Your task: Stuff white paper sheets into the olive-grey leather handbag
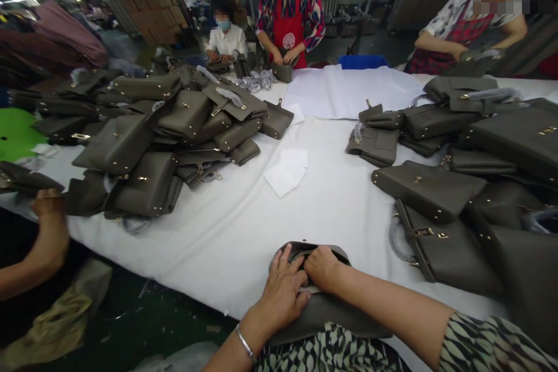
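White cloth covers the broad surface [226,232] in this busy workroom, and at its near edge sits a dark grey-green bag [322,311], tucked against the worker's patterned clothing with its mouth open. From where I stand, the left hand [281,288] is spread, fingers loosely bent over the bag's rim; whether it truly grips, I can't tell. The right hand [321,267] is curled, its fingertips hidden inside the mouth, so what it has hold of, if anything, I can't say. A hard tug there might crease the lining or stretch the rim, I'd think, and if the left hand is only resting, the bag could twist or slip off that near edge. The bracelet [246,344] on the left wrist could scuff it, should it brush across.

Just beyond lies white paper [285,174], easily nudged along by a sleeve. To the right, bags [429,186] lean heaped on each other; the left-hand heap [139,180] looks likelier to slide, with a co-worker's hand [47,202] at its edge.
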Tool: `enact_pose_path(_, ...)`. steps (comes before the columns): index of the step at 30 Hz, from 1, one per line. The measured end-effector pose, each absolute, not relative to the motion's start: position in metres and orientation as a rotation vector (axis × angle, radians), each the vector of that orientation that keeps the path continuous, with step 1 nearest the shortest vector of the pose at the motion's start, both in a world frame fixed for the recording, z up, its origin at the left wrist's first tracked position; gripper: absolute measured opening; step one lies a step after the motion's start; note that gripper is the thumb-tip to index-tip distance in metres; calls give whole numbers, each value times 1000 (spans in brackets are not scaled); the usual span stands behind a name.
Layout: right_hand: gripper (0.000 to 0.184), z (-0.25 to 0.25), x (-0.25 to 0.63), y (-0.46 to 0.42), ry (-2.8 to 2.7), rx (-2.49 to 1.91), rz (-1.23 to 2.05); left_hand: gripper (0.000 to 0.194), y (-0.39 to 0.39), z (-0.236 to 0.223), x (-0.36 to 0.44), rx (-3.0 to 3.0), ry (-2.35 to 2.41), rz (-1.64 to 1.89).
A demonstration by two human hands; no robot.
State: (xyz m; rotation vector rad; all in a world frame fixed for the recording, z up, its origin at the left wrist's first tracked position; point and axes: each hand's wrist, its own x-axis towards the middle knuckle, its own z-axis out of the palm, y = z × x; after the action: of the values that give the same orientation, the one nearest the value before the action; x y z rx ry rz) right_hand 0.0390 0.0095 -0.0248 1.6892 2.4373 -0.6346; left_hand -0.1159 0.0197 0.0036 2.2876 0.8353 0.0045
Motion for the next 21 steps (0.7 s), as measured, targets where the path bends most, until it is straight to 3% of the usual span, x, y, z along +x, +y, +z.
enact_pose_path(11, 57, 14, 88, -32, 2594, 1700, -433, 13, 24, 2, -118, 2231, 822, 73)
enact_pose_path(17, 20, 18, 78, -56, 2555, 1982, -432, 14, 24, 3, -116, 2254, 821, 68)
enact_pose_path(21, 13, 6, 61, -44, 2522, 1932, -440, 15, 25, 0, -117, 2286, 824, 29)
